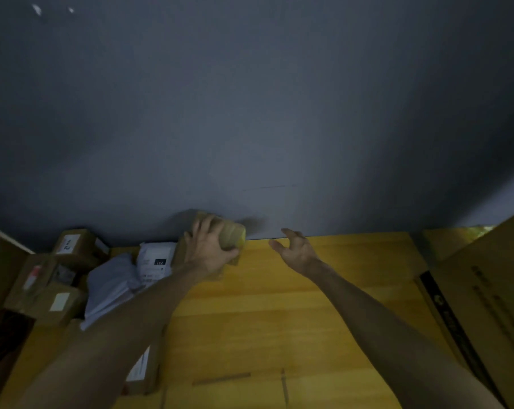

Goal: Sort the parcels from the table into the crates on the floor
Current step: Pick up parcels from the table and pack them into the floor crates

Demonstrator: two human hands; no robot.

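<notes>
Left hand (208, 249) grips small brown taped cardboard parcel (230, 233) at far edge of yellow wooden bench (279, 314); right hand (297, 249) hovers nearby w/ fingers spread, holding nothing.

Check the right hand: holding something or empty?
Empty. The right hand hangs over the table, fingers spread, nothing in it; the left hand alone grips the parcel.

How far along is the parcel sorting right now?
Done: cannot tell; no crates show in this view. In hand: the left hand grips a taped brown parcel at the back edge of the table, the right hand open beside it. Left: brown boxes, a grey mailer bag and a white labelled packet piled on the table's left side.
</notes>
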